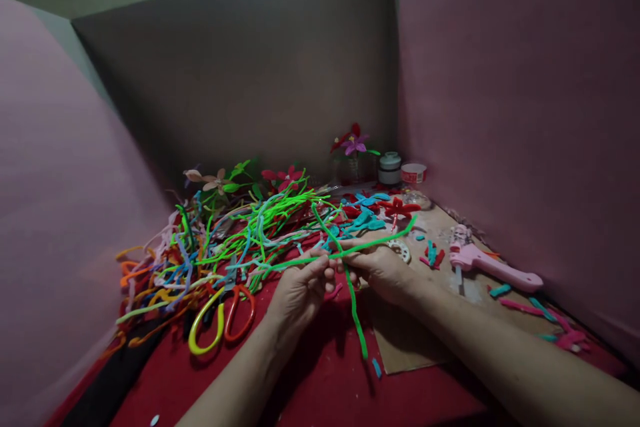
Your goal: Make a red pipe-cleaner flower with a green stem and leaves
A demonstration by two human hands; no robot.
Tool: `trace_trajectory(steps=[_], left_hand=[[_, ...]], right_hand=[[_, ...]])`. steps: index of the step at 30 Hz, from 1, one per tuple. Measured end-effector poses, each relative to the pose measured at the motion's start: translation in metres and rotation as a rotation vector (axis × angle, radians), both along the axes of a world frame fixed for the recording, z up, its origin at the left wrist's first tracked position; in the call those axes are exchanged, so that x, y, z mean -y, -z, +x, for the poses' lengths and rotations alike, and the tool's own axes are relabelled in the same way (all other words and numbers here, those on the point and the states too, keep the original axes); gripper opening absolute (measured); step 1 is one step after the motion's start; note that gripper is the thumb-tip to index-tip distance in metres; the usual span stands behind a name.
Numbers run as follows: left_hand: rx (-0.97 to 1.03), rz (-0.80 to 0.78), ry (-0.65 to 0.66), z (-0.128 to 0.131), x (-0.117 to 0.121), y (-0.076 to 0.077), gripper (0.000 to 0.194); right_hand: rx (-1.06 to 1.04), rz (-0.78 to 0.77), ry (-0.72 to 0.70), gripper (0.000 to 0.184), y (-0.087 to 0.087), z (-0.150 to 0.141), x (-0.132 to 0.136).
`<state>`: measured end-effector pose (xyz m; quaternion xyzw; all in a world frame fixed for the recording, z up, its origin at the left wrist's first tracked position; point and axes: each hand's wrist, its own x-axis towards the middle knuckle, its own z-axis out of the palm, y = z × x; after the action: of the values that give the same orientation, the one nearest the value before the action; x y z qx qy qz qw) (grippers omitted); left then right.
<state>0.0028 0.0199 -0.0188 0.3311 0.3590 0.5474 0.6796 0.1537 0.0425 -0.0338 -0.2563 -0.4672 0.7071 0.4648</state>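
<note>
Two green pipe cleaners (355,307) cross each other between my hands, above the red cloth. My left hand (306,283) pinches them just left of the crossing. On the other side my right hand (377,267) has its fingers closed on them close to the crossing. One stem runs sideways, its right end rising past my right hand; the other slants from upper left down toward me. Some of my fingertips are hidden behind the stems and each other. Scissors (220,323) with one yellow and one red handle lie left of my left hand.
A tangled heap of coloured pipe cleaners (280,213) spreads across the left and back. On the right, a pink glue gun (493,263) rests on cardboard (405,347) among blue and red scraps. Fuzzy flowers (354,143) and a small jar (390,168) stand at the back.
</note>
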Motion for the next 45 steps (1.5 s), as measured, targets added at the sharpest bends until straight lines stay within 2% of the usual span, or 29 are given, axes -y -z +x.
trace_trajectory(steps=[3,6,11,16,21,25,28,30,34,36,40,41,42,43,45], left_hand=[[-0.034,-0.002,-0.017,0.003,-0.001,0.004,0.015],[-0.045,0.036,-0.037,0.003,-0.002,0.007,0.018],[-0.088,0.122,-0.049,0.002,-0.001,0.011,0.016],[-0.130,0.126,-0.037,0.005,0.002,0.009,0.014],[-0.143,0.156,-0.010,0.005,0.003,0.007,0.014],[-0.137,0.113,-0.010,0.004,0.002,0.007,0.015],[-0.124,0.045,-0.030,0.002,0.001,0.006,0.016],[-0.120,-0.004,0.011,0.002,0.003,0.003,0.020],[-0.245,-0.126,0.209,0.002,0.013,-0.007,0.031],[-0.347,-0.024,0.157,0.002,0.019,-0.013,0.030],[-0.627,0.406,-0.343,0.000,0.019,-0.021,0.016],[-0.713,0.485,-0.427,-0.001,0.017,-0.022,0.016],[-0.779,0.530,-0.449,-0.001,0.015,-0.021,0.022],[-0.805,0.536,-0.407,-0.001,0.013,-0.021,0.026],[-0.758,0.462,-0.232,0.000,0.011,-0.018,0.026]], right_hand=[[-0.032,0.051,-0.087,0.029,-0.001,-0.001,0.001],[-0.061,0.037,-0.141,0.031,-0.003,-0.002,0.003],[-0.089,-0.030,-0.140,0.032,-0.001,-0.003,0.004],[-0.155,-0.021,-0.132,0.021,0.004,-0.005,0.002],[-0.208,-0.033,-0.147,0.026,0.002,-0.007,0.002],[-0.288,-0.049,-0.175,0.025,-0.003,-0.009,0.006],[-0.269,-0.107,-0.208,0.027,-0.004,-0.008,0.008],[-0.238,-0.153,-0.222,0.029,-0.004,-0.006,0.008],[-0.177,-0.189,-0.164,0.029,-0.002,-0.004,0.006],[-0.157,-0.190,-0.103,0.028,-0.001,-0.004,0.004],[-0.145,-0.185,-0.078,0.026,-0.001,-0.007,0.004],[-0.146,-0.183,-0.088,0.026,-0.001,-0.008,0.005],[-0.141,-0.184,-0.100,0.025,-0.002,-0.009,0.006],[-0.132,-0.184,-0.111,0.024,-0.002,-0.009,0.007],[-0.105,-0.184,-0.138,0.024,-0.004,-0.011,0.010]])
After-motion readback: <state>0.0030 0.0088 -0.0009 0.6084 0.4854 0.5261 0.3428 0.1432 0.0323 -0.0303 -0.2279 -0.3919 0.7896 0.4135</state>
